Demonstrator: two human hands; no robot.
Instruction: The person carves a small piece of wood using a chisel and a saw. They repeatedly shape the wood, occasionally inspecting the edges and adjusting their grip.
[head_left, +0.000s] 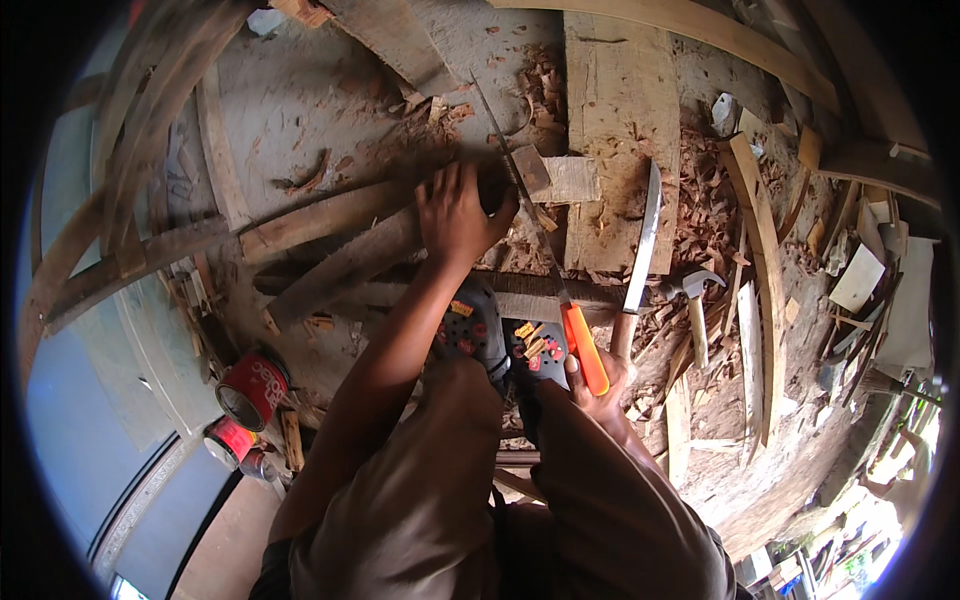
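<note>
My right hand (603, 392) is closed round the orange handle of a handsaw (587, 350). The saw's long, narrow blade slants up and left, past my left hand, over the end of a wooden piece. My left hand (458, 218) grips a rough wooden board (350, 262) from above, thumb spread toward the blade; its fingertips are partly hidden. Just beyond the blade a short pale wood block (572, 180) overlaps a wide plank. A machete (643, 245) lies on that plank, its wooden handle reaching down beside my right fingers.
Right of the machete rests a claw hammer (697, 310). The wide plank (620, 110) is ringed by shavings. Curved wood strips (765, 290) lie to the right, more timbers (140, 240) at left. Red cans (255, 388) stand lower left. My clogs (470, 325) are close below the work.
</note>
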